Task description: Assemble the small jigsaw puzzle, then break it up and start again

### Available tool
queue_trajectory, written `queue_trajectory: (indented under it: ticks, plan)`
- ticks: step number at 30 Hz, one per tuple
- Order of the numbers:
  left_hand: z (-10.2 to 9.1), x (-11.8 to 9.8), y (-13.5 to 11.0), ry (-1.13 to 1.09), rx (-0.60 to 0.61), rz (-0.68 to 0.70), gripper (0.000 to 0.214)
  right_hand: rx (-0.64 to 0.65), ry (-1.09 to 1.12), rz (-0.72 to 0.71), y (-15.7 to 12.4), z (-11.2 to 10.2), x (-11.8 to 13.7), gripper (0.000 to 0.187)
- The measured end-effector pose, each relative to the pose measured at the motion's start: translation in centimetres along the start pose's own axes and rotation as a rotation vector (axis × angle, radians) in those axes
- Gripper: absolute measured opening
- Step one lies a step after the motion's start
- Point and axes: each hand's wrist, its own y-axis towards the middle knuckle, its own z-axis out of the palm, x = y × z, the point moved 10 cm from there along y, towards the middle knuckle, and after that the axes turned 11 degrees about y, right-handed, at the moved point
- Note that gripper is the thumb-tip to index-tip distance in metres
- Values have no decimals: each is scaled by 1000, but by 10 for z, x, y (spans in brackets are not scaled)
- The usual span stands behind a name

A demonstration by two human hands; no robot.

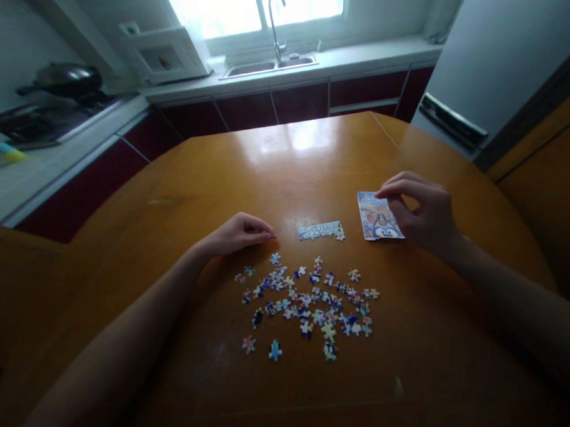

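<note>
My left hand (242,233) rests on the table with its fingers curled together, and no piece shows in it. Just to its right lies a joined strip of jigsaw pieces (321,231), light blue with lettering. My right hand (421,209) is held over the right side of a small printed picture sheet (377,218) with a penguin on it. Its thumb and forefinger come together near the sheet's top edge; whether they pinch anything is hidden. Nearer to me, many loose jigsaw pieces (318,315) lie scattered, a blue one (275,350) at the near left.
The brown wooden table (169,200) spreads under both arms. Beyond it stand a counter with a sink (272,66) and tap, a white microwave (166,54), and a pan (68,79) on the stove at left. A fridge (506,49) stands at right.
</note>
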Motion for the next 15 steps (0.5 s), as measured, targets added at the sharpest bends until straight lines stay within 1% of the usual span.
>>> queue_trajectory:
  ticks: [3, 5, 7, 9, 11, 13, 15]
  plan:
    - [0, -2, 0, 3, -21, -1, 27, 116, 36, -30, -3, 16, 6, 16]
    - [1, -3, 0, 9, -24, 8, 27, 242, 71, -67, -8, 31, 13, 16]
    - [1, -4, 0, 18, -26, 18, 26, 428, 99, -97, -17, 52, 21, 16]
    - [1, -5, 1, 27, -29, 21, 26, 632, 111, -131, -32, 75, 32, 15]
    - [2, -4, 1, 32, -28, 22, 26, 782, 118, -170, -49, 94, 42, 12]
    - [2, -4, 2, 26, -30, 27, 26, 872, 124, -175, -63, 109, 49, 11]
    - [3, -5, 2, 12, -35, 34, 26, 924, 139, -186, -73, 120, 54, 11]
